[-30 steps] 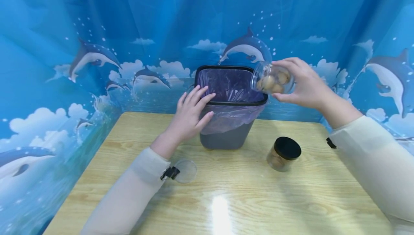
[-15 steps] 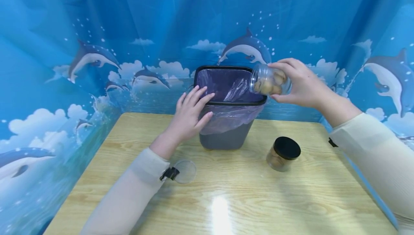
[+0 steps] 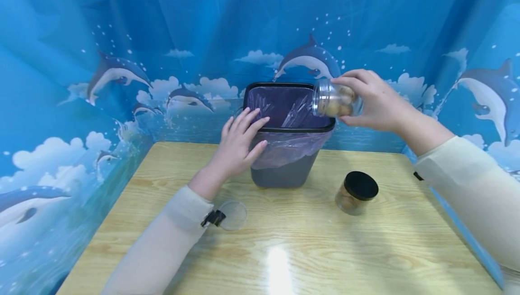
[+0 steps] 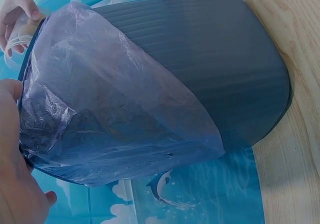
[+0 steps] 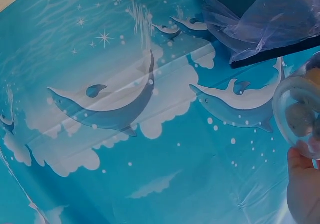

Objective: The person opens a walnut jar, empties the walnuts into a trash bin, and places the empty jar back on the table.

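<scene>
My right hand (image 3: 378, 101) grips a clear jar (image 3: 322, 98) that lies tipped on its side over the right rim of a trash bin. Several round, yellowish-brown pieces (image 3: 339, 103) sit inside it, and its mouth points left over the bin. The right wrist view catches the jar's round base (image 5: 300, 116) at its edge. The dark grey bin (image 3: 284, 175) wears a thin purple bag (image 3: 290, 146) folded over its black rim. My left hand (image 3: 239, 141) rests on the bin's left rim, fingers spread and fairly straight.
On the wooden table (image 3: 308, 250), a second jar with a black lid (image 3: 359, 186) stands right of the bin. A clear round lid (image 3: 233, 216) lies near my left wrist. Behind the table hangs a blue dolphin-print curtain (image 3: 227, 29).
The jar has turned slightly, its mouth shifting a little to the left, and the pieces inside have moved about. My left hand and the bin stay put.
</scene>
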The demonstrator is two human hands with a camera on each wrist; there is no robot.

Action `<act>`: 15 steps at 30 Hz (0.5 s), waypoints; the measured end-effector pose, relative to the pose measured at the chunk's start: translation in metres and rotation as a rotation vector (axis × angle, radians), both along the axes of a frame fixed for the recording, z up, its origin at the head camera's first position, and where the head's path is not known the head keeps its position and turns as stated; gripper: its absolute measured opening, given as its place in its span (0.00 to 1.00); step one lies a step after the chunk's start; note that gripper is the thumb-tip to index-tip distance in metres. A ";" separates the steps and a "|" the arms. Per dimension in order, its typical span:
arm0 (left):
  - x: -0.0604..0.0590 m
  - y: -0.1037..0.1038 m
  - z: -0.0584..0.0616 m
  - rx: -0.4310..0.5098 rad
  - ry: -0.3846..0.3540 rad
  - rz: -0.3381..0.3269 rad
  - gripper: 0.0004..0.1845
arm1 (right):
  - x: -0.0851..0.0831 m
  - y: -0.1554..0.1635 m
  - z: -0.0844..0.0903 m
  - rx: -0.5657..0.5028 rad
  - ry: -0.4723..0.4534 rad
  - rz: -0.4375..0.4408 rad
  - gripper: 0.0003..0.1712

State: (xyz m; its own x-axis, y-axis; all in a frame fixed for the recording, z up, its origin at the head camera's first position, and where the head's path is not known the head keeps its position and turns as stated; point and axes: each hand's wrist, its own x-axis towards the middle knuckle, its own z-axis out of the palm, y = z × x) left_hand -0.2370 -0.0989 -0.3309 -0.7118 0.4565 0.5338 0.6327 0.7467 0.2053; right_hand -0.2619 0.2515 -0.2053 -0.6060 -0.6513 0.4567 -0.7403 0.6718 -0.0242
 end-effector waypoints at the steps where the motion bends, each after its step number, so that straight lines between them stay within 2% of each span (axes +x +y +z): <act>1: 0.000 0.000 0.000 0.000 -0.003 0.000 0.30 | 0.001 0.000 0.001 0.008 -0.006 -0.008 0.50; 15: 0.000 0.001 0.001 0.005 -0.002 0.003 0.30 | 0.001 -0.003 0.002 0.053 0.022 0.015 0.49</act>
State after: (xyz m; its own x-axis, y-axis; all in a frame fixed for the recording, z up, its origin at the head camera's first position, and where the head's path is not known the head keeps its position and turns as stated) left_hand -0.2367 -0.0983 -0.3300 -0.7142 0.4514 0.5350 0.6299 0.7477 0.2101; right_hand -0.2613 0.2488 -0.2034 -0.5858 -0.6844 0.4342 -0.7506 0.6602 0.0279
